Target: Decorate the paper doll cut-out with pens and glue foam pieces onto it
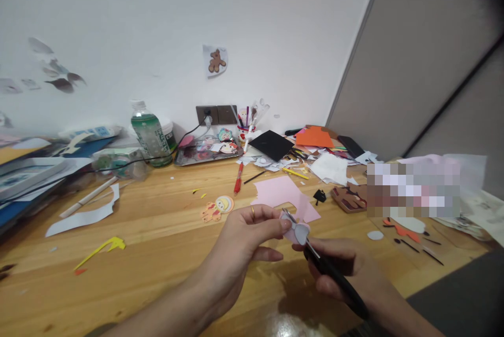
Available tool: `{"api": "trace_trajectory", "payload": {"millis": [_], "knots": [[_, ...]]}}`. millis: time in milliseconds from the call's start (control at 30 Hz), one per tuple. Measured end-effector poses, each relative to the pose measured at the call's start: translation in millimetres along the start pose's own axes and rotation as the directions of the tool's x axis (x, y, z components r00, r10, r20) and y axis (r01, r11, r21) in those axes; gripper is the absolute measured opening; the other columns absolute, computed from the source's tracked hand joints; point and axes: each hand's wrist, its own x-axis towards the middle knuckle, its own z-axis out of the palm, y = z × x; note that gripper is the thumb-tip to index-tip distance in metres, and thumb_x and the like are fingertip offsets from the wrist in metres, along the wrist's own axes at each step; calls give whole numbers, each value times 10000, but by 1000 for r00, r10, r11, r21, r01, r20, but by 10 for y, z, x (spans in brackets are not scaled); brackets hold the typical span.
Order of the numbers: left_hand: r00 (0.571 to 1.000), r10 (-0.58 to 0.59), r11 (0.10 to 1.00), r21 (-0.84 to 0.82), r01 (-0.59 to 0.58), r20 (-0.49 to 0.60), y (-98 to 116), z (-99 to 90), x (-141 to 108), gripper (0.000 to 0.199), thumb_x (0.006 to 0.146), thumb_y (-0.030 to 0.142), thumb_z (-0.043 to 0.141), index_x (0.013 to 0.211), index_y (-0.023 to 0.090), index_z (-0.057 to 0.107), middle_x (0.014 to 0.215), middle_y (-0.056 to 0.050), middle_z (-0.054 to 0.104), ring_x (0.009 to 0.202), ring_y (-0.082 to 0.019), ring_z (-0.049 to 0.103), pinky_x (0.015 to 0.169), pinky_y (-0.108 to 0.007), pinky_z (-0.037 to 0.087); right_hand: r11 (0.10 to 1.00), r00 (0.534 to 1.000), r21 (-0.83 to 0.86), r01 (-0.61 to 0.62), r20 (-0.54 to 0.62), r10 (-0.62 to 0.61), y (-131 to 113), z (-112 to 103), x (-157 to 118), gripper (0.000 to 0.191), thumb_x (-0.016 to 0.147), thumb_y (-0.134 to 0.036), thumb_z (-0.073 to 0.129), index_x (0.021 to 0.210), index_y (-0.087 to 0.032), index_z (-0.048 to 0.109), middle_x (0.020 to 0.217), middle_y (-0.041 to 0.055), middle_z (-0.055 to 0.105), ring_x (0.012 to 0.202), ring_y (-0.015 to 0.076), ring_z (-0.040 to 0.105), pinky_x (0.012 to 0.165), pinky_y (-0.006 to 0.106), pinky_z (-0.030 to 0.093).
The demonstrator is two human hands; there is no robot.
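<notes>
My left hand [254,240] pinches a small bow-shaped paper cutout [296,229], pale grey-white on a pink backing, between thumb and fingers. My right hand [350,269] is closed round black-handled scissors [334,274]. Their metal blades meet the lower right edge of the cutout, and part of them is hidden behind it. Just beyond both hands lies a sheet of pink paper [271,192] with a piece cut out of its edge. To the left of my left hand rests a decorated paper figure [214,210] in orange and yellow.
A red pen [238,178], yellow paper scraps [106,249] and a white curved strip [90,219] lie on the wooden table [157,269]. Behind stand a green bottle [149,132], a metal tray [183,156] and a pen holder [246,129]. Black card [271,145] tops a paper pile.
</notes>
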Motion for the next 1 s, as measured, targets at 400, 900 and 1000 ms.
{"api": "trace_trajectory", "payload": {"millis": [400, 900, 1000], "knots": [[999, -34, 999, 18, 34, 9, 6, 1, 23, 122, 664, 230, 658, 711, 142, 587, 741, -25, 616, 701, -113, 555, 539, -188, 453, 998, 997, 0, -67, 32, 67, -144, -16, 14, 360, 637, -512, 640, 722, -162, 627, 555, -33, 359, 518, 91, 273, 465, 219, 218], [999, -48, 999, 19, 48, 4, 0, -25, 52, 138, 634, 210, 686, 709, 140, 594, 703, -13, 608, 640, -96, 554, 504, -171, 466, 982, 990, -125, -142, -16, 141, -95, -102, -25, 474, 583, -506, 682, 943, -198, 675, 554, -29, 362, 519, 99, 302, 475, 213, 281], [999, -48, 999, 11, 48, -4, -1, -27, 58, 143, 635, 215, 688, 725, 139, 607, 698, -13, 600, 634, -92, 539, 506, -174, 466, 972, 985, -155, -175, -25, 173, -99, -122, -30, 477, 580, -524, 677, 935, -206, 678, 553, -30, 372, 516, 98, 309, 484, 215, 279]]}}
